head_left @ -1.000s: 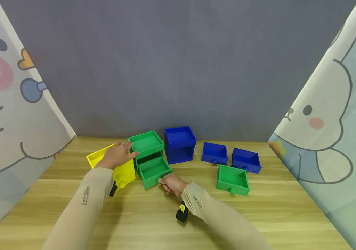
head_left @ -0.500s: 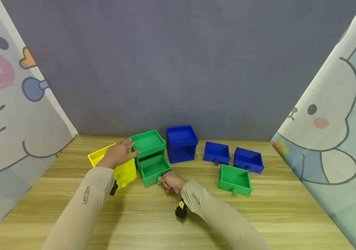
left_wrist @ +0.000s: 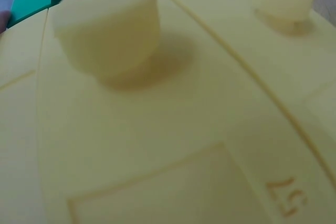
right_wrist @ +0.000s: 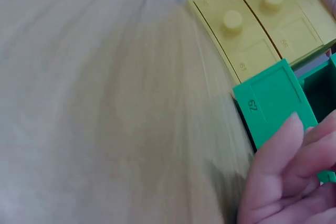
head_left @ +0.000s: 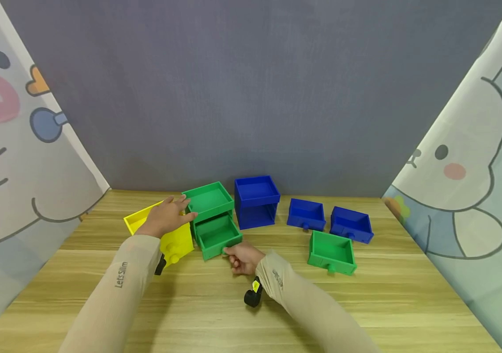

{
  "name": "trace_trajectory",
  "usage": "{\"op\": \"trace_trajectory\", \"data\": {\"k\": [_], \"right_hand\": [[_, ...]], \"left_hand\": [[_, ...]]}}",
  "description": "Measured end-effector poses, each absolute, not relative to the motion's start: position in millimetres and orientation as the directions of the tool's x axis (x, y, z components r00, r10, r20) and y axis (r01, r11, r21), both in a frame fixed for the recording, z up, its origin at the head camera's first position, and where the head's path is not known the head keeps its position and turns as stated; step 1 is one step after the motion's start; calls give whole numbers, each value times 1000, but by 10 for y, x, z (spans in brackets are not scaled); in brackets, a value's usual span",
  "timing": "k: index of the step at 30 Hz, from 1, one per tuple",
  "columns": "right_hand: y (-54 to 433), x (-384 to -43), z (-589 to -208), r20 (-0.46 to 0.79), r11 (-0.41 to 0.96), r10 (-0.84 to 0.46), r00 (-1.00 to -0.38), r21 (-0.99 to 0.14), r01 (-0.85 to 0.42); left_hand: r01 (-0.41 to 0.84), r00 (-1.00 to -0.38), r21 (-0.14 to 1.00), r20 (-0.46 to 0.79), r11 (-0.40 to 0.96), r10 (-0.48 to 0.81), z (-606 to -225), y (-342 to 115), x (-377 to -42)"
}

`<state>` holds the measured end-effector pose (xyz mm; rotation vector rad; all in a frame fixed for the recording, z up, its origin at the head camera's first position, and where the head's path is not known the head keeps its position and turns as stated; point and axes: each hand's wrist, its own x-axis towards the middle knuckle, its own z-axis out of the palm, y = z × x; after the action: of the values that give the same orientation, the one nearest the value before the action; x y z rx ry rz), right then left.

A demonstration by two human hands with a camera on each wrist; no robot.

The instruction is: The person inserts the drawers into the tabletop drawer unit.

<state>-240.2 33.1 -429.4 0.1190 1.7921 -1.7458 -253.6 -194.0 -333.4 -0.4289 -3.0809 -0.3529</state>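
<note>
My right hand [head_left: 244,258] pinches the round knob on the front of a green drawer [head_left: 218,236]. This drawer sits partly pulled out of the lower slot of a green cabinet [head_left: 209,200]. In the right wrist view the curled fingers [right_wrist: 281,163] cover that knob. My left hand [head_left: 164,217] lies over the yellow cabinet [head_left: 180,242], fingers spread and fingertips at the green cabinet's left side. Both yellow drawers are in their slots; a yellow knob [left_wrist: 110,30] fills much of the left wrist view.
A blue cabinet [head_left: 257,196] with an open front stands right of the green one. Farther right lie two loose blue drawers, one nearer [head_left: 306,214] and one farther [head_left: 351,225], and a loose green drawer [head_left: 331,254]. A grey wall [head_left: 251,98] closes the back of the wooden table [head_left: 198,314].
The green drawer has slid slightly deeper into the green cabinet, with my right hand moving along on its knob. My left hand stays in place. The head view has shifted a little.
</note>
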Motion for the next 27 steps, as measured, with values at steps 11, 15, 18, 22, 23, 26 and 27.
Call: {"op": "trace_trajectory", "data": {"k": [11, 15, 18, 22, 23, 26, 27], "right_hand": [[352, -2333, -4331, -460, 27, -348, -817, -876, 482], [332, -2330, -4331, -430, 13, -339, -837, -891, 453], [305, -2337, -4337, -422, 14, -315, -850, -898, 440], [279, -2375, -4337, -404, 9, -279, -871, -908, 419], [275, -2389, -4334, -398, 3, -272, -876, -911, 413], [261, -2431, -4334, -394, -8, -245, -886, -913, 409], [254, -2442, -4333, -394, -14, -242, -887, -912, 409]], "left_hand": [[260, -966, 197, 35, 945, 258, -3353, -1985, -2527], [260, -965, 189, 26, 947, 260, -3355, -1978, -2519], [263, -965, 177, 25, 948, 263, -3353, -1965, -2517], [262, -965, 166, 19, 951, 263, -3336, -1946, -2527], [262, -965, 165, 18, 951, 263, -3329, -1942, -2527], [260, -965, 162, 10, 952, 262, -3323, -1931, -2521], [259, -965, 160, 7, 952, 261, -3325, -1927, -2517]]}}
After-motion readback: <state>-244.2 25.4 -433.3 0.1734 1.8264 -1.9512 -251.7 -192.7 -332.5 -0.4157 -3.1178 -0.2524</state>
